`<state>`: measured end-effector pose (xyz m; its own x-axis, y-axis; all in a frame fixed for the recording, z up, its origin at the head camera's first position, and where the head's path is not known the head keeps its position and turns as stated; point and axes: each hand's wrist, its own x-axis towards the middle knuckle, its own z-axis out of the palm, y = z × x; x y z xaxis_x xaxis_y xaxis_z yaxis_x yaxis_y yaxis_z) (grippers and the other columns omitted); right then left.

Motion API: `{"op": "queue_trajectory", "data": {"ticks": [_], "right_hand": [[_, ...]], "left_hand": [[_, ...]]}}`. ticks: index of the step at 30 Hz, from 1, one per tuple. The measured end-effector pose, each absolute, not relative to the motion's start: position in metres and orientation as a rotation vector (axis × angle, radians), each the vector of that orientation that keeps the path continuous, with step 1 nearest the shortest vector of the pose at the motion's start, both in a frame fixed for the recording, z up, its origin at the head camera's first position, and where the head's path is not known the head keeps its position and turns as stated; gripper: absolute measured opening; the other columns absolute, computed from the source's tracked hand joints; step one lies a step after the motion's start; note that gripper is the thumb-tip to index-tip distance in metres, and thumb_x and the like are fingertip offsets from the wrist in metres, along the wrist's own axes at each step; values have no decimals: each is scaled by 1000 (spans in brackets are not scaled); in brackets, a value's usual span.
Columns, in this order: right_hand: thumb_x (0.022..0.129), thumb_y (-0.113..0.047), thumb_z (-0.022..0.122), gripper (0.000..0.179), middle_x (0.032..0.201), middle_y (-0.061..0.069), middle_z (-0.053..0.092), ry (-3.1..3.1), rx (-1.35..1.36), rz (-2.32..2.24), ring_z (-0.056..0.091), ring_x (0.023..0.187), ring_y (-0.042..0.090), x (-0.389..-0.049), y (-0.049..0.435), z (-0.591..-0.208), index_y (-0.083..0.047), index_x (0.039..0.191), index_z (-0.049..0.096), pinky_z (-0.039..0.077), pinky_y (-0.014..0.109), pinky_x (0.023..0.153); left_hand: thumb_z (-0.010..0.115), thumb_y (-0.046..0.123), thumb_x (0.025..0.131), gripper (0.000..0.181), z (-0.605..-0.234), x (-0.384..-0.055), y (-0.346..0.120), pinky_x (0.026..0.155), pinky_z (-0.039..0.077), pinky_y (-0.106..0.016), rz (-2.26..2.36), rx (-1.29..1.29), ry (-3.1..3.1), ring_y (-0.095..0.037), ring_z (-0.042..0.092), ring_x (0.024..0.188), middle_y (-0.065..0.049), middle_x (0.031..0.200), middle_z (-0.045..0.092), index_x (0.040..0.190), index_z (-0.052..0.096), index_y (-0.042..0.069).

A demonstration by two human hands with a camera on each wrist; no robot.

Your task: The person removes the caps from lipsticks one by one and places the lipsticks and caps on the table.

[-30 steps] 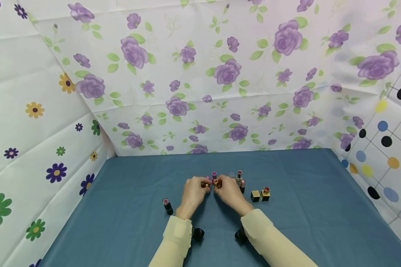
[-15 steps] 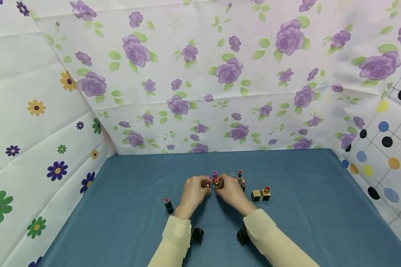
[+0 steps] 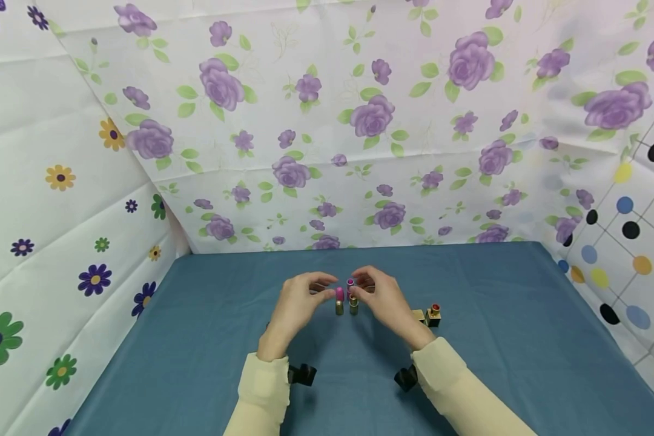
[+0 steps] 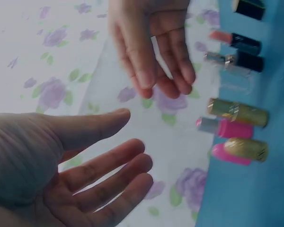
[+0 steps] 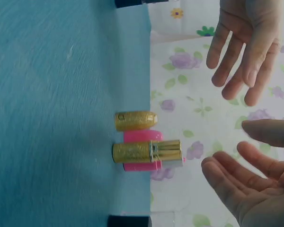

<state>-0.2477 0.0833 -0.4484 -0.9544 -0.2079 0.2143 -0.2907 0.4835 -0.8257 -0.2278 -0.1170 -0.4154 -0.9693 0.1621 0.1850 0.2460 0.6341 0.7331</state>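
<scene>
A gold lipstick (image 3: 353, 305) stands upright on the blue-covered table, its gold cap (image 3: 340, 308) upright just left of it. Right behind them are a pink lipstick (image 3: 350, 286) and a pink cap (image 3: 340, 293). My left hand (image 3: 300, 300) hovers left of this cluster, fingers spread and relaxed. To the right, my right hand (image 3: 381, 297) is raised with its fingers loosely bent. Both wrist views show a gap between the fingers of each hand and the lipsticks; neither hand holds anything. In the left wrist view the gold cap (image 4: 246, 149) partly covers the pink cap (image 4: 232, 155).
A square gold-and-black lipstick (image 3: 433, 315) stands at the right beside its gold cap (image 3: 418, 316), partly behind my right arm. The left wrist view shows a peach lipstick (image 4: 246, 43), a black-and-silver lipstick (image 4: 248, 61) and a clear cap (image 4: 236, 82). Patterned cloths surround the table.
My left hand has let go of the gold cap and my right hand of the gold lipstick. Both hands have lifted and moved apart, leaving the two pieces standing.
</scene>
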Motion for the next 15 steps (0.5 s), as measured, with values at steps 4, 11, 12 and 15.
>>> {"op": "queue_trajectory", "data": {"ticks": [4,11,12,15], "right_hand": [[102,-17,71,31,123,8,70,-2608,478,1614,68,115,26,-247,82,-450,-9,132,67,54,49,100],[104,-18,67,39,137,14,65,-2566,613,1764,62,127,31,-246,78,-455,-6,141,62,50,52,107],[104,-18,67,40,138,16,64,-2561,638,1778,62,128,33,-246,77,-455,-5,142,61,49,52,107],[105,-22,66,45,142,18,61,-2555,726,1810,60,131,35,-246,74,-456,-3,146,58,48,53,109]], "left_hand": [[75,16,98,23,-411,-227,-131,89,59,-48,-1286,-323,-2759,-27,71,107,-3,113,75,121,78,18],[76,18,97,30,-404,-223,-154,97,54,-54,-1301,-274,-2849,-32,65,120,-5,124,73,128,75,17],[76,17,97,32,-404,-222,-157,99,54,-55,-1297,-269,-2877,-33,64,123,-7,127,71,129,75,16],[77,16,97,38,-402,-220,-168,101,51,-57,-1284,-240,-2964,-36,58,131,-10,137,66,134,72,15]]}}
